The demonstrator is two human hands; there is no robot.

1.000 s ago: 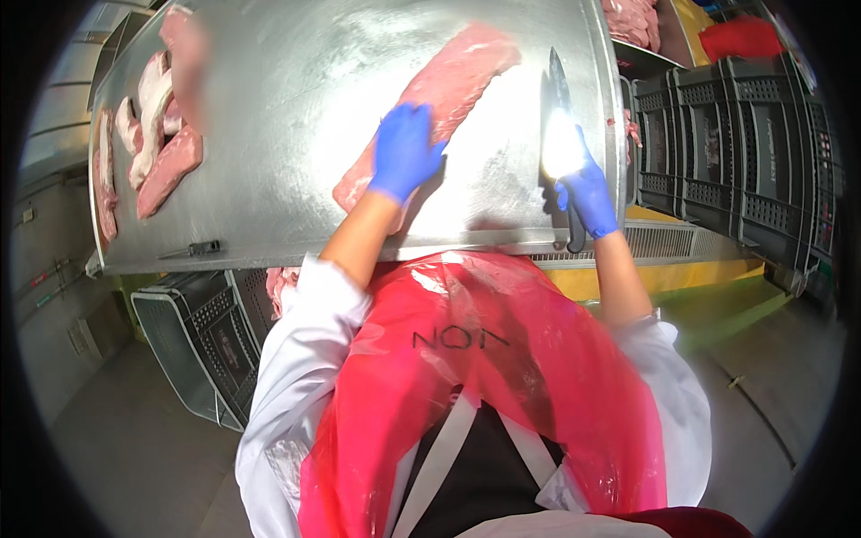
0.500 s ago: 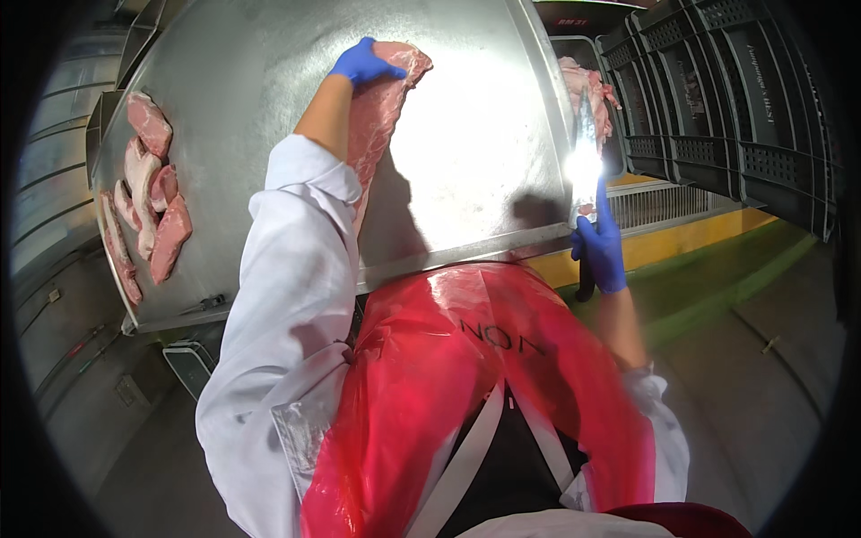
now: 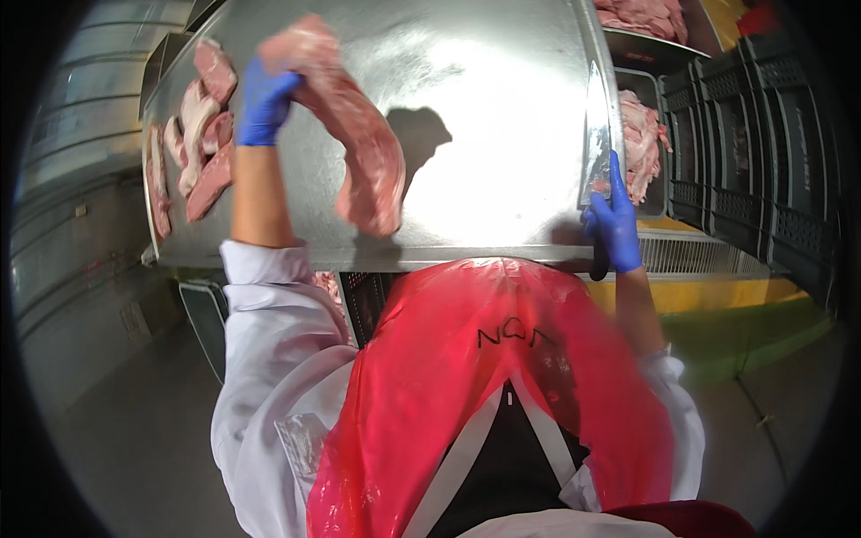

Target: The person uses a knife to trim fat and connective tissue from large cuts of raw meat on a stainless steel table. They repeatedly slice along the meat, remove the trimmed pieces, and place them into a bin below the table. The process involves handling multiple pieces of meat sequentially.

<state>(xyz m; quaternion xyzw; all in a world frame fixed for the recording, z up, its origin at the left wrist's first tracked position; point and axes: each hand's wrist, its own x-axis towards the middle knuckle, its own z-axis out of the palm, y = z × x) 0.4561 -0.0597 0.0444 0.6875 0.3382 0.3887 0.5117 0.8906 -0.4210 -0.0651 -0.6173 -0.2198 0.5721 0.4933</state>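
Note:
My left hand (image 3: 265, 103), in a blue glove, is closed on the far end of a long strip of raw meat (image 3: 363, 148). The strip bends in a curve above the metal table (image 3: 484, 215), its other end pointing toward me, and its shadow falls to the right. At the table's right edge, my gloved right hand (image 3: 617, 229) grips a knife (image 3: 595, 134) by its dark handle. The broad blade points away from me along the raised rim. Several cut pieces of meat (image 3: 208, 184) lie at the table's left side, nearest to my left forearm.
Beyond the right edge stands a dark bin with pale meat trimmings (image 3: 639, 143). Another container of meat (image 3: 641, 18) is at the far right. Stacked dark plastic crates (image 3: 753, 143) rise at the right. Below the front edge, a crate (image 3: 363, 300) partly shows.
My left hand has moved left, lifting and swinging the meat strip with it. The knife now lies over the table's right rim instead of outside it. The whole view has shifted slightly.

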